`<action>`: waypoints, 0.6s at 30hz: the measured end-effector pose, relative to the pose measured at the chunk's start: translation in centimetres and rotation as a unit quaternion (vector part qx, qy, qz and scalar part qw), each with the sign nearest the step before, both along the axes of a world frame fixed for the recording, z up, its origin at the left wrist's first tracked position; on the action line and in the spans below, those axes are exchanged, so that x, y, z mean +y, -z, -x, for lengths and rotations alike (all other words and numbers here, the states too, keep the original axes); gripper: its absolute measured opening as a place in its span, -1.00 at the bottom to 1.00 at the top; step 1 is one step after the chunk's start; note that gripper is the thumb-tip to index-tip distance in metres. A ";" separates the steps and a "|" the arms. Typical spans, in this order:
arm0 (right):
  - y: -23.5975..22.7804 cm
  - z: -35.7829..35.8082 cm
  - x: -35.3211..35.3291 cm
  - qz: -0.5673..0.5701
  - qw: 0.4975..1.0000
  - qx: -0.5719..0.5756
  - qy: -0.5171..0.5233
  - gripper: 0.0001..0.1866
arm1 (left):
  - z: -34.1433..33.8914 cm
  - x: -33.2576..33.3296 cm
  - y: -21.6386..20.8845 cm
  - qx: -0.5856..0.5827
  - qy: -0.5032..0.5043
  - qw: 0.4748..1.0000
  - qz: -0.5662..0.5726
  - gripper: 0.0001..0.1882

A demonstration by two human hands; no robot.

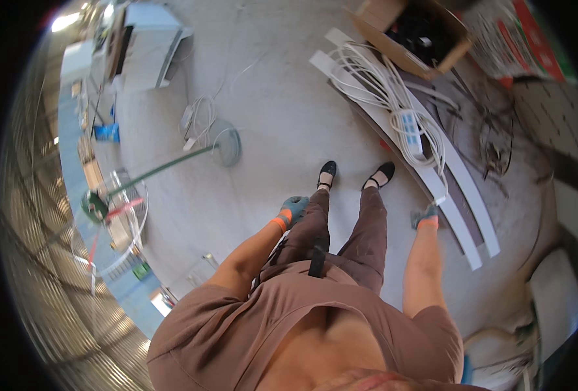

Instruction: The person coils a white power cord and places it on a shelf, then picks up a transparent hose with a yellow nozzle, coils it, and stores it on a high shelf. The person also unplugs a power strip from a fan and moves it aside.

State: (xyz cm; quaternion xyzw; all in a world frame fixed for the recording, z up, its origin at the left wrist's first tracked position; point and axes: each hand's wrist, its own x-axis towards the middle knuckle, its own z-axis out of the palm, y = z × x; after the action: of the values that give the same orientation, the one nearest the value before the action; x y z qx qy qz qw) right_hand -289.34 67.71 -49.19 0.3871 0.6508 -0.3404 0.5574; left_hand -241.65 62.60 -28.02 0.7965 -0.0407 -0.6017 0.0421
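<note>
My left hand (295, 208), in a grey-blue glove with an orange cuff, hangs beside my left thigh. Its fingers are curled in, and nothing shows in them. My right hand (424, 215), gloved the same way and slightly blurred, is closed at the lower end of a white cable (441, 186). That cable runs up to a loosely coiled bundle with a white power strip (409, 132). Both the coil and the strip lie on long pale panels (455, 225) on the floor to my right.
An open cardboard box (374, 23) with dark contents sits beyond the panels. Tangled dark wires (494, 153) lie further right. A green fan stand with a round base (229, 143) is at left, near another white cord (201, 116) and a blue workbench (129, 293).
</note>
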 end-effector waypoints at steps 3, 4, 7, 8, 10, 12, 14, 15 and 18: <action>3.0 2.2 9.6 0.213 0.956 -0.202 0.028 -0.72 | 1.2 1.1 -1.8 0.045 -0.037 0.998 -0.003 -0.70; -0.2 -0.9 7.4 0.088 0.983 -0.125 -0.098 -0.69 | 1.0 2.1 -1.8 0.042 -0.033 0.998 0.022 -0.73; -7.5 -4.0 7.1 -0.077 0.942 -0.039 -0.326 -0.63 | 0.9 3.7 -3.2 0.068 0.016 0.994 0.083 -0.75; -8.6 -4.4 7.6 -0.063 0.933 -0.020 -0.354 -0.63 | 0.6 4.1 -3.9 0.074 0.035 0.991 0.106 -0.74; -10.7 -6.0 8.1 -0.036 0.910 0.016 -0.413 -0.63 | -0.9 5.6 -5.2 0.067 0.029 0.990 0.122 -0.62; -14.1 -9.0 7.3 -0.022 0.907 0.046 -0.419 -0.70 | -3.8 7.6 -5.8 0.073 0.015 0.985 0.153 -0.49; -16.2 -11.3 7.1 -0.005 0.899 0.076 -0.431 -0.74 | -7.5 10.0 -7.3 0.082 -0.018 0.984 0.158 -0.54; -16.2 -12.1 7.2 0.006 0.892 0.087 -0.444 -0.75 | -9.5 11.9 -8.5 0.082 -0.049 0.983 0.157 -0.58; -15.5 -16.9 8.0 0.038 0.878 0.067 -0.473 -0.75 | -18.3 18.5 -9.5 0.071 -0.092 0.977 0.176 -0.63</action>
State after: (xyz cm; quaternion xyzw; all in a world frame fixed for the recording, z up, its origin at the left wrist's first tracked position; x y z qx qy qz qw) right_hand -272.43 75.69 -33.69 -0.0115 0.7787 -0.0858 0.6214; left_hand -223.39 81.10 -18.53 0.7322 -0.0699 -0.6337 0.2396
